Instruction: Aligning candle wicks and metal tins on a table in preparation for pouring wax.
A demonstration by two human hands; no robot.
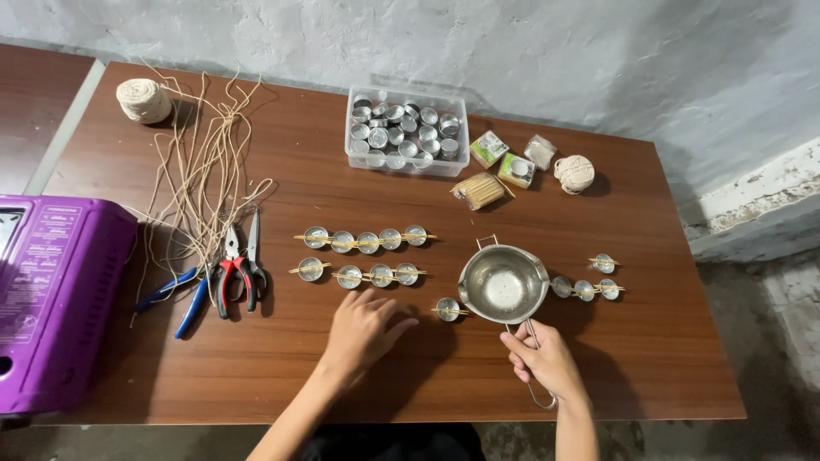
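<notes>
On the brown counter (256,358), the right hand (547,363) has its grip closed on the wire handle of the steel pouring pot (502,284), best kept level, while the left hand (363,331) rests flat, holding nothing, just below the foil cups (367,242).

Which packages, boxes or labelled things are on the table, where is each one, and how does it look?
Clear plastic box: back centre, rectangular, full of small metal cups.
Two small packets: right of the box, squarish, green and white.
Clear wrapped packet: beside them, pale contents.
Purple case: left edge, rectangular, white print on its top.
</notes>
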